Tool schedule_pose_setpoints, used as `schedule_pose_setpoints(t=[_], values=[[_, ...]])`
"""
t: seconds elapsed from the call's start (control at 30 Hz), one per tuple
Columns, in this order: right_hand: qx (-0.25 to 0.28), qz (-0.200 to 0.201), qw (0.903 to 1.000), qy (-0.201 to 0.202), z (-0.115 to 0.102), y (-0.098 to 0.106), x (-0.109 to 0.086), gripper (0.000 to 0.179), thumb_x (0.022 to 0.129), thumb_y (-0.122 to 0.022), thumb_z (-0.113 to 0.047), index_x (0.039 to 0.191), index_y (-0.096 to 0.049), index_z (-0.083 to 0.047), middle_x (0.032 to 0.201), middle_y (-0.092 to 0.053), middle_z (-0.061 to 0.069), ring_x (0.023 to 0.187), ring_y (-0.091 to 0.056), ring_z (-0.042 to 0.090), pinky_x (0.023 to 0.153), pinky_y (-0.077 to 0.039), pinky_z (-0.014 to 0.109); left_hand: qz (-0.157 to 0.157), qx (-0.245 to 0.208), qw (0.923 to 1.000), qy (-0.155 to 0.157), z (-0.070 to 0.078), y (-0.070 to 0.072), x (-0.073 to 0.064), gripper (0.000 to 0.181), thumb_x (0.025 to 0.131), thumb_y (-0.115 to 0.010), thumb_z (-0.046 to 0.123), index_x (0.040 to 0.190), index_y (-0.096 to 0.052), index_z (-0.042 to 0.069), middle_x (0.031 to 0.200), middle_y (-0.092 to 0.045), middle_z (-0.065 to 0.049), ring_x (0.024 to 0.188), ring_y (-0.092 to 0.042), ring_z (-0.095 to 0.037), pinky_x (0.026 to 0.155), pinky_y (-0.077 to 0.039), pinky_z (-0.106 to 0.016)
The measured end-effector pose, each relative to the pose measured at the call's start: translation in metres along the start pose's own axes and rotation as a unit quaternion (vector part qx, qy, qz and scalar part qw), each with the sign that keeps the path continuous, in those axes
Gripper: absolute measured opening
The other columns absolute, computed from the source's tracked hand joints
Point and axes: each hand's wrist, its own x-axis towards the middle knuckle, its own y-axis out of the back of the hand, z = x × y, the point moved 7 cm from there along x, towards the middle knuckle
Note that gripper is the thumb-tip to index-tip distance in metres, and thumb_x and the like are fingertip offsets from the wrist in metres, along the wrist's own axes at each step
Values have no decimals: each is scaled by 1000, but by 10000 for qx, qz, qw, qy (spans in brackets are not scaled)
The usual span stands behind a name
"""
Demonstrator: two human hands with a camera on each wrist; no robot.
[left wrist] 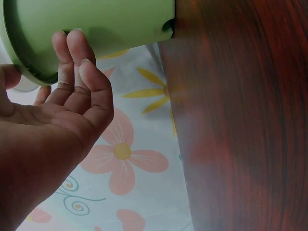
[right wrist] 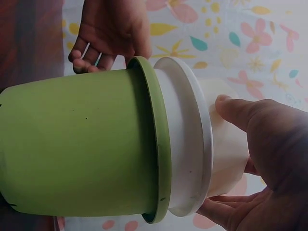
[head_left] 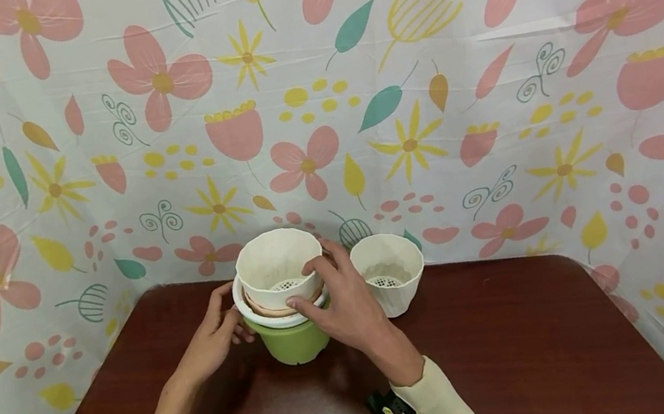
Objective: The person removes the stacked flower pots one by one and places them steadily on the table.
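A stack of nested flowerpots stands on the table: a green flowerpot (head_left: 295, 344) lowest, then a white flowerpot (right wrist: 185, 139), a peach-coloured one showing only its rim (head_left: 265, 310), and a cream fluted flowerpot (head_left: 276, 263) on top. My right hand (head_left: 346, 299) grips the cream flowerpot by its right side, thumb outside near the front and a finger over the rim. At the stack's left, my left hand (head_left: 209, 338) holds the green flowerpot by its rim, other fingers loosely bent below. In the left wrist view those fingers (left wrist: 79, 50) lie against or close to the green wall.
A second cream fluted flowerpot (head_left: 390, 274) with a holed bottom stands right of the stack, partly behind my right hand. The dark red-brown wooden table (head_left: 509, 338) meets a flower-printed sheet (head_left: 421, 113) at the back and sides.
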Motion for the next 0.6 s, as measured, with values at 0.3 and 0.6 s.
schedule_pose_setpoints(t=[0.3,0.6], values=[[-27,36,10000,22,-2,0,0,46,87,-91,-29,113,-59,-9,157,-40,18,133,-57,30,101,-55,45,-14,2,10000,16,-1,0,0,46,117,-40,31,160,-26,25,98,-70,-15,89,-70,-28,84,-55,-42],[-69,19,10000,-61,0,-1,-1,46,87,-92,-29,109,-57,-8,156,-41,17,135,-55,30,102,-55,44,-33,51,10000,-11,-1,0,1,46,117,-40,29,160,-25,23,97,-70,-14,89,-70,-28,84,-55,-43]])
